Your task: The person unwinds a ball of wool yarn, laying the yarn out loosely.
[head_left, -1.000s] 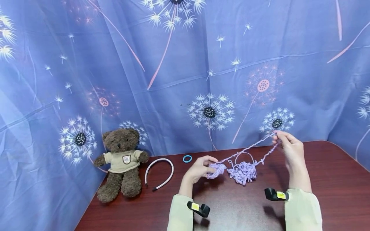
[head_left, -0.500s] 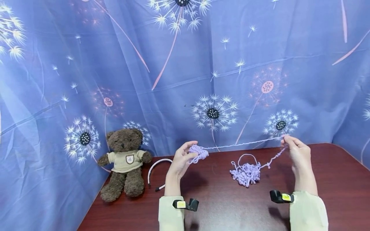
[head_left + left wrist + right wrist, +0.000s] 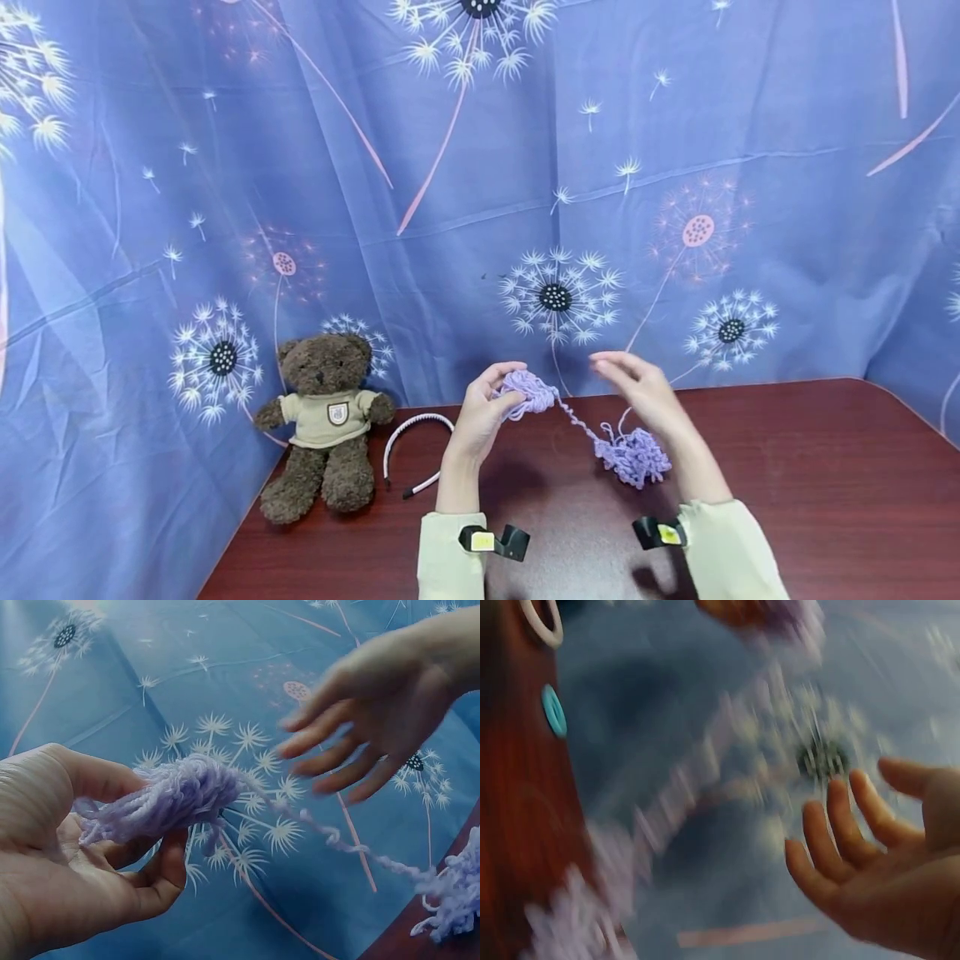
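My left hand pinches a small wound bundle of lilac yarn between thumb and fingers, raised above the table. From the bundle a crinkled strand slopes down to a loose lilac yarn heap lying on the table. My right hand hovers to the right of the bundle, apart from it and above the heap. Its fingers are spread and hold nothing, as the left wrist view shows. In the right wrist view the yarn is blurred by motion.
A brown teddy bear in a beige shirt sits at the table's left end. Beside it lies a white headband, partly behind my left arm. A blue ring lies near the table's back edge. A blue dandelion-print cloth hangs behind.
The left hand lifted the yarn bundle off to the left, stretching the strand taut. Since then my right hand has let go of the strand and moved left, and the strand hangs slack.
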### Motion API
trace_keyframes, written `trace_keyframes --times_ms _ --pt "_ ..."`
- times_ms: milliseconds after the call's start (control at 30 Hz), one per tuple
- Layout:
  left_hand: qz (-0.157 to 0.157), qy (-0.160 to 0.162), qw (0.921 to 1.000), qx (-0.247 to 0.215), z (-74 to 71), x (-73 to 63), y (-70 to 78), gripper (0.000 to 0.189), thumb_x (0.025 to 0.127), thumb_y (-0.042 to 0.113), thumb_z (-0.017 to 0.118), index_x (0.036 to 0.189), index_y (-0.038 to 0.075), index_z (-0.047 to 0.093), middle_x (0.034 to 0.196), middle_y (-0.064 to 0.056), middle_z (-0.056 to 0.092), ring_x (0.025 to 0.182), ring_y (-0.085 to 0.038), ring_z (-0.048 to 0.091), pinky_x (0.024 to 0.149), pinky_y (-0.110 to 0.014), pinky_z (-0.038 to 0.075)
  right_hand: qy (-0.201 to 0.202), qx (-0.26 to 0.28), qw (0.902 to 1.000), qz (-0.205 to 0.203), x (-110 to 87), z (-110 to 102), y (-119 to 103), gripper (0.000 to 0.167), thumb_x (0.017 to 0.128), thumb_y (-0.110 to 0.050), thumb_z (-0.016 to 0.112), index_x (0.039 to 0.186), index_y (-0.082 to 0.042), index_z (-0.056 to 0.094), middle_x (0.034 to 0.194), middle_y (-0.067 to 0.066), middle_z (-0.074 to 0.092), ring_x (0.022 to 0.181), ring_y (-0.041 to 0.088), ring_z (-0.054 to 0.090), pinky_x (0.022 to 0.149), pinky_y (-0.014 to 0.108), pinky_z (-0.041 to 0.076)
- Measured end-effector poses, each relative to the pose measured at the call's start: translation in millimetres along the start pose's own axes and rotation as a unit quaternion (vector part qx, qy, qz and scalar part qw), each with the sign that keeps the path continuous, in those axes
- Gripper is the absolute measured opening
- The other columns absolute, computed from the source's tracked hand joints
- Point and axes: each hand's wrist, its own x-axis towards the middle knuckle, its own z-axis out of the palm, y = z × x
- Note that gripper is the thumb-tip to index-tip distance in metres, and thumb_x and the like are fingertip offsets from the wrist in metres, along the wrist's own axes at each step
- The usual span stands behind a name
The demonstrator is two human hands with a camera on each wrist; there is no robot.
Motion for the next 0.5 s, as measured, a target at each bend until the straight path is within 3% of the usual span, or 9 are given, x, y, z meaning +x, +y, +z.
trace_keyframes --times_ms 67,133,200,367,500 --pt "0.006 0.004 1.0000 -0.005 1.3 0.6 1.3 0.046 0.085 -0.014 0.050 0.130 -0.017 0.043 0.094 0.008 0.066 0.083 -0.003 0.060 0.071 -0.015 0.048 -0.051 -0.017 0.9984 -0.020 0.0 17.3 -6.2 0.050 0.101 -0.034 0.050 0.140 -0.001 0.047 0.134 0.023 0.058 0.118 0.024 0.062 0.110 0.048 0.041" --pt "0.011 0.008 0.9998 -0.013 2.2 1.0 2.6 0.046 0.086 -0.012 0.051 0.131 -0.014 0.044 0.099 0.005 0.067 0.087 -0.004 0.062 0.073 -0.016 0.051 -0.091 -0.015 0.9952 -0.033 0.0 30.5 -10.2 0.049 0.102 -0.029 0.050 0.140 0.001 0.046 0.125 0.026 0.062 0.116 0.034 0.062 0.104 0.045 0.048" --pt "0.010 0.010 0.9997 -0.021 2.7 1.0 3.6 0.045 0.087 -0.010 0.051 0.132 -0.010 0.045 0.105 0.003 0.067 0.092 -0.006 0.063 0.076 -0.021 0.053 -0.103 -0.016 0.9937 -0.041 -0.8 40.3 -12.0 0.047 0.101 -0.024 0.052 0.139 0.002 0.046 0.112 0.023 0.068 0.105 0.028 0.067 0.094 0.035 0.053" --pt "-0.012 0.002 0.9990 -0.043 3.8 -1.4 5.4 0.033 0.096 -0.002 0.045 0.129 0.002 0.045 0.121 -0.011 0.063 0.099 -0.012 0.065 0.081 -0.036 0.058 -0.059 0.010 0.9975 -0.038 -3.0 57.3 -11.7 0.037 0.097 -0.016 0.058 0.128 0.005 0.053 0.089 0.011 0.071 0.077 0.004 0.067 0.065 0.020 0.048" --pt "-0.028 -0.029 0.9979 -0.050 6.3 -1.6 6.0 0.030 0.104 0.012 0.037 0.132 0.002 0.038 0.138 -0.032 0.048 0.104 -0.012 0.063 0.089 -0.042 0.056 -0.022 0.024 0.9983 -0.048 -3.8 65.0 -12.2 0.032 0.096 -0.012 0.059 0.120 0.008 0.057 0.085 0.013 0.071 0.071 0.003 0.066 0.066 0.021 0.050"
